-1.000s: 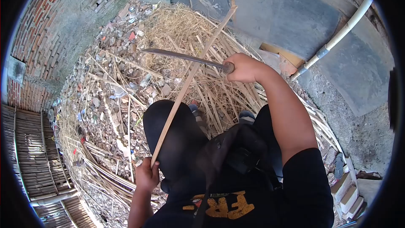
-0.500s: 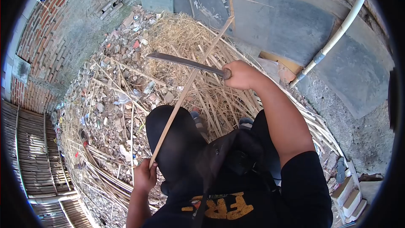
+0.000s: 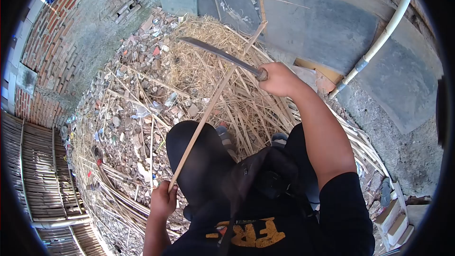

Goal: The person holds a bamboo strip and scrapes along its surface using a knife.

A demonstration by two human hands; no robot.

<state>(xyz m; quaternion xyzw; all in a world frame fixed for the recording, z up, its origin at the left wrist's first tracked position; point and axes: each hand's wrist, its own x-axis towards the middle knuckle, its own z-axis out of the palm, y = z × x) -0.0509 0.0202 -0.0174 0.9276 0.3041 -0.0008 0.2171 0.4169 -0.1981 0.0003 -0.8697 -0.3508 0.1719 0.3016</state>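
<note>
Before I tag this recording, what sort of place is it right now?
Probably a rough yard used as a makeshift workspace, perhaps outdoors: a weathered brick wall, ground strewn with rubble, and a heap of pale, straw-like shavings.

Bright daylight leaks through the slatted screen (image 3: 39, 170), while fisheye distortion bows the pale pipe (image 3: 380, 41).

black short-sleeved shirt (image 3: 346, 208) | yellow-orange chest lettering (image 3: 258, 232) | black trousers (image 3: 192, 144) | footwear (image 3: 226, 138), perhaps striped
</note>
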